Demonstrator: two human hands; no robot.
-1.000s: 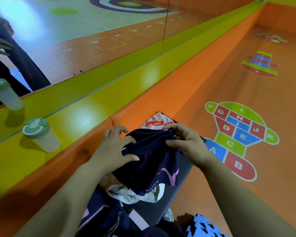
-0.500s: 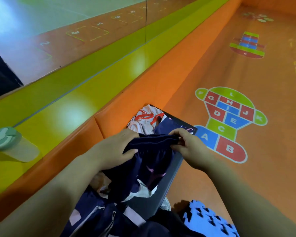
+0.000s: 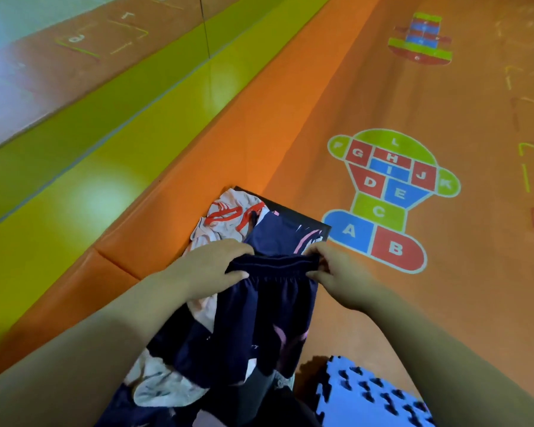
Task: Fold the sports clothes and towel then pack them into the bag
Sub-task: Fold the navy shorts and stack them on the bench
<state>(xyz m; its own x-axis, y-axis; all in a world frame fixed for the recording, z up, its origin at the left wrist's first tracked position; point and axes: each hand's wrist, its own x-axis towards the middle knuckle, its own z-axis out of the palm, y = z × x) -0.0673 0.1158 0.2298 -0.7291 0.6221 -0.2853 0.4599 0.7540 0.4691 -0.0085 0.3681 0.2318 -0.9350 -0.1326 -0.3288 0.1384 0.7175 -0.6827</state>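
A pair of navy shorts (image 3: 259, 322) with pink streaks hangs by its elastic waistband between my hands. My left hand (image 3: 210, 266) grips the waistband's left end and my right hand (image 3: 339, 272) pinches its right end. Beyond the hands a white shirt with red marks (image 3: 225, 217) and another navy garment with pink marks (image 3: 281, 235) lie crumpled on a dark mat (image 3: 293, 212). More white cloth (image 3: 161, 383) lies under the shorts at the bottom. A navy bag with a zip (image 3: 130, 408) shows at the lower edge, mostly hidden.
An orange padded bench edge (image 3: 173, 229) and a yellow-green ledge (image 3: 74, 167) run along the left. The orange floor carries a lettered hopscotch print (image 3: 389, 195) on the right. A blue foam puzzle tile (image 3: 370, 396) lies at the bottom right.
My hands have spread apart along the waistband, so the shorts now hang flat. The view has tilted down and right, and the cup on the ledge has left the frame.
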